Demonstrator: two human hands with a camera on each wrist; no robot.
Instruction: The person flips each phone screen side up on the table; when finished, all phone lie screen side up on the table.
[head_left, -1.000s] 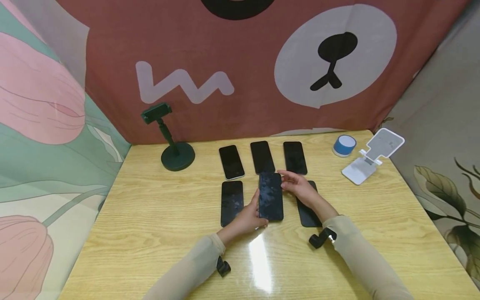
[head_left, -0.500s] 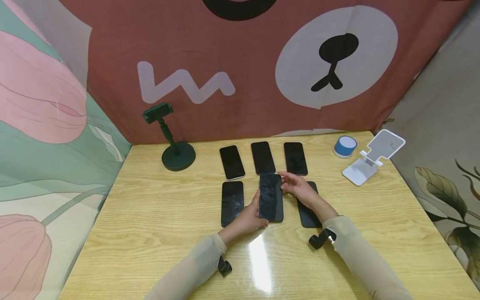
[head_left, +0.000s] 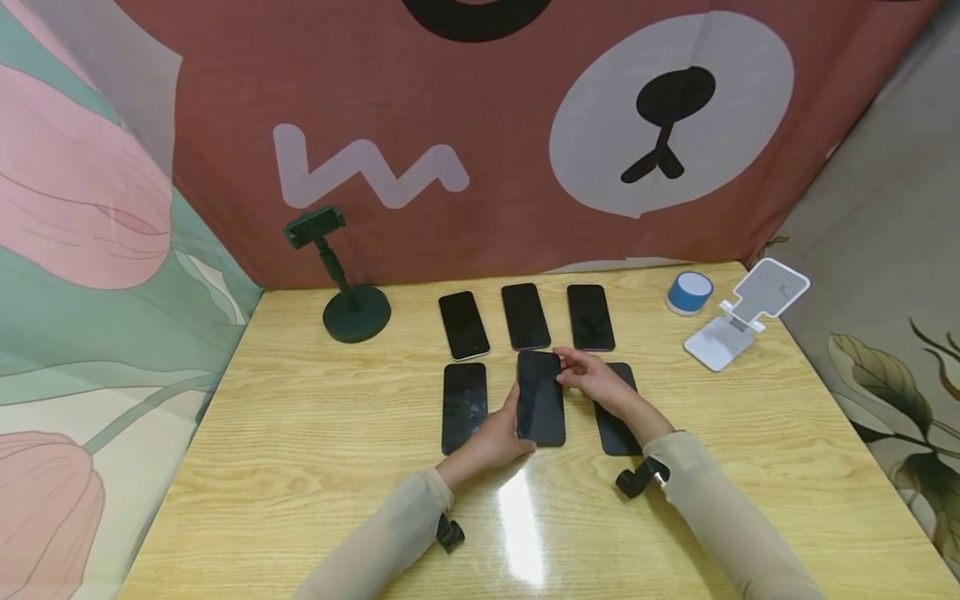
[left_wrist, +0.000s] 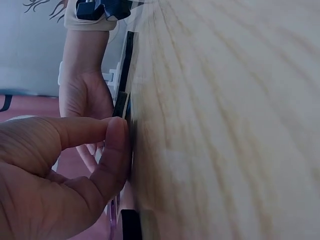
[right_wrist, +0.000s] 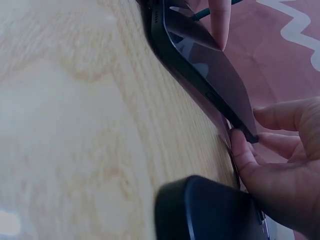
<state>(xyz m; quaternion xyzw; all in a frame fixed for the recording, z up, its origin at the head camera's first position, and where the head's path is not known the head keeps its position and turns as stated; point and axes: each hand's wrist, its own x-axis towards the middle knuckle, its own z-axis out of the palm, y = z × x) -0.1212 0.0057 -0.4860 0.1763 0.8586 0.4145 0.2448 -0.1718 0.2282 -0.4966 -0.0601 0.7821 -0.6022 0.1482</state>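
A black smartphone (head_left: 542, 400) lies in the middle of the front row, screen up. My left hand (head_left: 491, 437) holds its lower left edge; in the left wrist view, the thumb and forefinger of the left hand (left_wrist: 70, 170) pinch that edge close to the tabletop. At the phone's upper right corner is my right hand (head_left: 597, 382). In the right wrist view, the fingertips of the right hand (right_wrist: 292, 155) pinch the corner of the phone (right_wrist: 220, 75). A second phone (head_left: 461, 404) lies to the left, and a third phone (head_left: 615, 421) is partly hidden under my right forearm.
Behind lie three more phones: a left one (head_left: 463, 323), a middle one (head_left: 526, 315) and a right one (head_left: 591, 317). A dark green phone stand (head_left: 356, 312) is at the back left. A blue and white cylinder (head_left: 689, 293) and a white folding stand (head_left: 720, 342) stand at the back right.
The held phone has shifted slightly toward me, and the reflections on its screen have faded. My right hand has moved down a little with it; the left hand has hardly moved.
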